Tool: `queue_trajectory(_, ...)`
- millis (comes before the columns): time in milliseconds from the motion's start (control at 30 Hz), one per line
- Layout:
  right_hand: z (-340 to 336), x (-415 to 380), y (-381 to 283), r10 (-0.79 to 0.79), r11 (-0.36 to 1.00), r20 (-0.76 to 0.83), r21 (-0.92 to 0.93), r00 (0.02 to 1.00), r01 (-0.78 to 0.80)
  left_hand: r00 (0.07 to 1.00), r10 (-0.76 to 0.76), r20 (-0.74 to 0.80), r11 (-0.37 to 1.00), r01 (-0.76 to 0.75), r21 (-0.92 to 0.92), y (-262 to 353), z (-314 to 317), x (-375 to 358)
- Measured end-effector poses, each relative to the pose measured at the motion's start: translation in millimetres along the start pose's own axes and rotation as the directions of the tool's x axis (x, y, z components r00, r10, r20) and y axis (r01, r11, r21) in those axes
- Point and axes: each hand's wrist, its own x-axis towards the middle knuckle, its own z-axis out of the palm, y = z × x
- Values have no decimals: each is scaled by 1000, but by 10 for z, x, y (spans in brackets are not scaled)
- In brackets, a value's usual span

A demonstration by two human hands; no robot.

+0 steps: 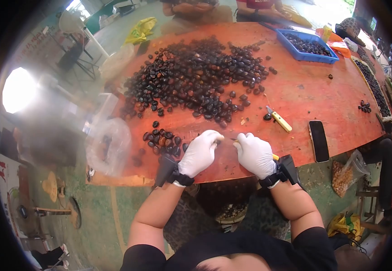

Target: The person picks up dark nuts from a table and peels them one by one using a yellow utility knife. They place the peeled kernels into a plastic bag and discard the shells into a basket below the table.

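As a yellow tool (275, 157) is gripped in the curled right hand (255, 154), its length is aimed at the left hand (200, 152). That hand is curled too; its hold cannot be told.

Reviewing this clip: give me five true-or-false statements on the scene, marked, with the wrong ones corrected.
1. The left hand and right hand both wear white gloves. True.
2. The blue tray is empty. False: it holds dark nut-like pieces.
3. A phone lies on the red table. True.
4. The right hand is empty. False: a yellow handle sticks out of it.
5. The big dark heap lies beyond both hands. True.
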Motion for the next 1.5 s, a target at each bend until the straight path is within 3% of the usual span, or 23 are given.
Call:
queue_trajectory(100, -14, 3, -13, -65, 998, 8, 20, 998, 65, 982, -118, 144, 985, 135, -111, 53, -70, -123)
queue_trajectory(233, -24, -29, -88, -207, 978, 19, -5, 978, 207, 986, -154, 69, 984, 159, -82, -47, -24, -159)
queue_trajectory(433, 49, 42, -226, -275, 960, 27, -40, 961, 276, 979, -192, 60, 980, 195, -45, -2, -24, -157)
queue_trajectory(633, 55, 34, -121, -246, 959, 144, -106, 959, 262, 980, -193, 53, 981, 194, -25, -29, -20, -164)
queue_trajectory(867, 64, 35, -286, -223, 968, 67, -98, 972, 229, 982, -188, 1, 981, 188, 57, -9, 36, -156)
queue_trajectory(1000, 45, 9, -280, -183, 975, 142, -97, 973, 198, 980, -198, 12, 978, 197, 70, 31, 15, -168)
queue_trajectory(1267, 16, -26, -127, -100, 994, 108, -31, 989, 104, 964, -251, 91, 906, 200, 372, 194, -376, -100)
queue_trajectory(1400, 20, 0, -127, -77, 997, 53, 5, 996, 77, 976, 30, -216, 938, 48, 343, -91, -311, 405)
queue_trajectory(1467, 48, -5, -108, -77, 997, 21, 12, 997, 77, 971, 30, -237, 905, 74, 418, -415, -140, 717)
queue_trajectory(1500, 59, -3, -95, -77, 997, 4, 14, 997, 77, 981, -76, -181, 897, 146, 418, -383, -70, 790)
